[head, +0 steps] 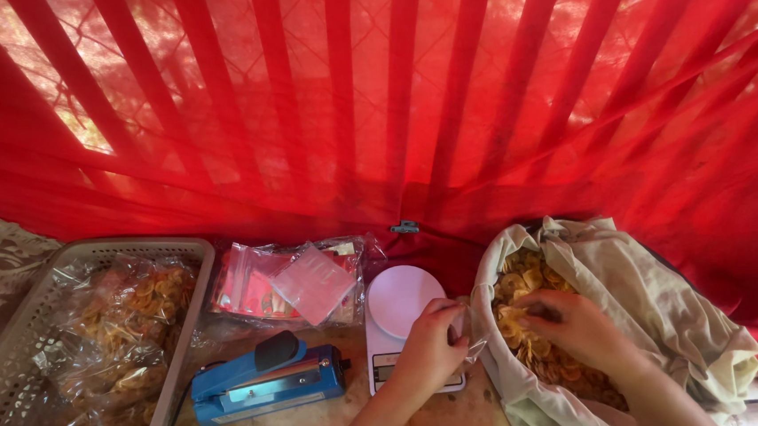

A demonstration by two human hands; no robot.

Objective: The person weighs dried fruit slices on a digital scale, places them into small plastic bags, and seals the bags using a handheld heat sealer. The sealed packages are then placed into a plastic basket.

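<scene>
My left hand (428,347) holds a small clear plastic bag (465,327) over the white kitchen scale (399,305), at the rim of a pale cloth sack (661,309). My right hand (578,325) reaches into the sack and rests on the yellow round chips (522,287) that fill it, fingers curled over some of them. The sack stands at the right, its mouth folded open.
A blue heat sealer (266,377) lies left of the scale. A pile of empty clear bags (299,281) sits behind it. A grey plastic basket (15,354) at the left holds several filled chip bags. Red cloth (389,105) hangs across the back.
</scene>
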